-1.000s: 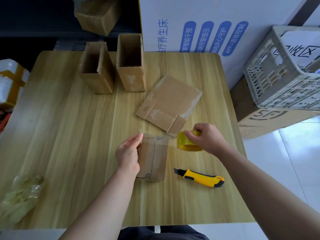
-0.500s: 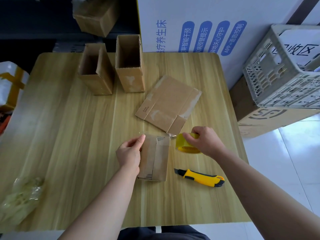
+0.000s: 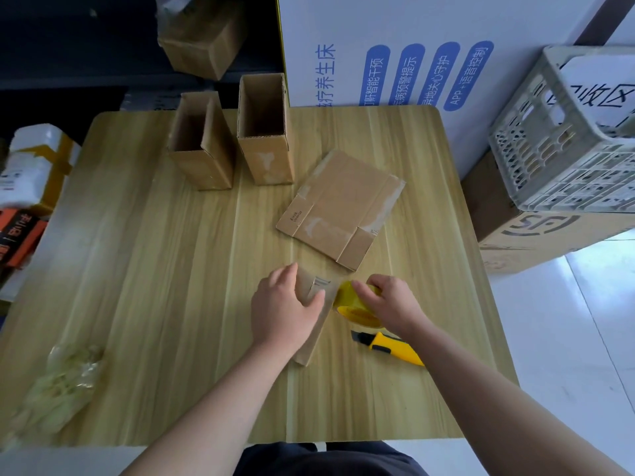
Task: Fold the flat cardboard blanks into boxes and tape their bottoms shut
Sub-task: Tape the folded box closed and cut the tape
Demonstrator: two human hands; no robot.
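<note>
A small folded cardboard box (image 3: 311, 341) stands bottom-up on the wooden table (image 3: 171, 304) near its front middle. My left hand (image 3: 283, 309) lies over the box's flaps, thumb and fingers spread across the top, and hides most of it. My right hand (image 3: 390, 304) grips a yellow tape roll (image 3: 354, 309) right beside the box's right edge. A flat cardboard blank (image 3: 340, 207) lies just behind. Two upright open boxes (image 3: 201, 142) (image 3: 266, 130) stand at the back of the table.
A yellow utility knife (image 3: 395, 348) lies right of the box, under my right wrist. A crumpled clear plastic bag (image 3: 60, 383) sits at the front left. A grey plastic crate (image 3: 567, 139) on a carton stands off the table's right side.
My left hand has moved from the box's left side onto its top. My right hand has brought the tape roll closer to the box's right edge.
</note>
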